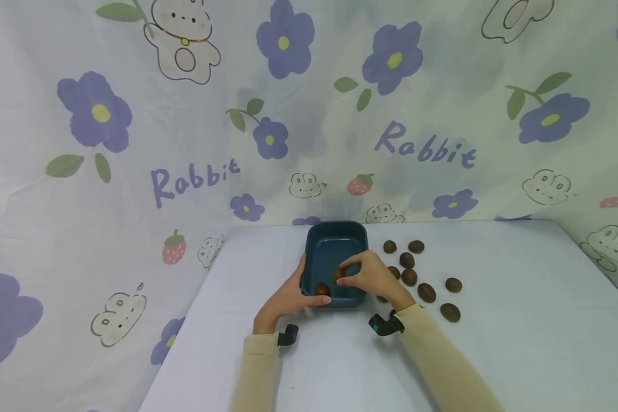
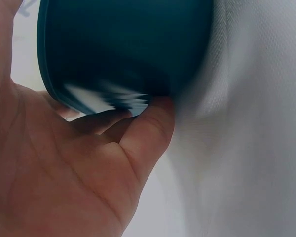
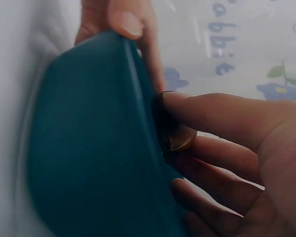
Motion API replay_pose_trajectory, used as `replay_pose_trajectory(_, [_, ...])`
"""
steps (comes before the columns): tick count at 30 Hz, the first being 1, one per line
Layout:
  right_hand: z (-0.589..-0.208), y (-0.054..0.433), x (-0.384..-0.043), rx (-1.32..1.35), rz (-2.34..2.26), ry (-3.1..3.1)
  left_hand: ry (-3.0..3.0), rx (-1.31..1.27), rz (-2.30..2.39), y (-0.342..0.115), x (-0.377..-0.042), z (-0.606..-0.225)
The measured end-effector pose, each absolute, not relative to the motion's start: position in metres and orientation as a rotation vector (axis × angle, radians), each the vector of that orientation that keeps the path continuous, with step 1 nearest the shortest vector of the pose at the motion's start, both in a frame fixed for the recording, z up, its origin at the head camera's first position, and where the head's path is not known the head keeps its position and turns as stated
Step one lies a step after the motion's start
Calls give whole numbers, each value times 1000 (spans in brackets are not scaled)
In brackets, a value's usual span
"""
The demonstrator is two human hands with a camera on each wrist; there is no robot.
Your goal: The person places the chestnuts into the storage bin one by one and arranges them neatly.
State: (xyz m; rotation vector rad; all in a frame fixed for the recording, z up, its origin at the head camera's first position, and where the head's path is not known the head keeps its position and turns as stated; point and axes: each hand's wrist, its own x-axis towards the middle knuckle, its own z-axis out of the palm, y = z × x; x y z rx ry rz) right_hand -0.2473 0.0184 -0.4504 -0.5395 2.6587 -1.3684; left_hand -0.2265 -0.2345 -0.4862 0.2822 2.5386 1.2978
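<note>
At left, the left hand [image 1: 287,297] grips the near left corner of the dish [image 1: 335,252], thumb over the near rim and fingers along the outer left side. Just beside that thumb, one nut [image 1: 322,289] lies inside the dish. Farther right, the held nut [image 1: 338,275] sits between the thumb and fingertips of the right hand [image 1: 373,276], a narrow pinch within the dish's outline (whether it touches the floor there, I cannot tell). Right of the dish, loose nuts [image 1: 426,292] lie scattered on the table [image 1: 520,303], the nearest partly hidden by the right hand. Only the head view shows these and the nut by the left thumb; the right wrist view alone shows the held nut's glossy underside, thumb above and fingers below.
</note>
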Motion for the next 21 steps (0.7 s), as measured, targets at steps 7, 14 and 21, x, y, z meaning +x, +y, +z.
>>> replay_pose_trajectory(7, [-455, 12, -247, -549, -1271, 2679, 2536, 261, 1294, -235, -227, -486])
replay_pose_trajectory(14, [-464, 7, -248, -660, -1176, 2737, 2530, 256, 1315, -235, -226, -488])
replay_pose_trajectory(21, [-463, 2, -245, -688, -1094, 2813, 2538, 292, 1301, -234, -227, -485])
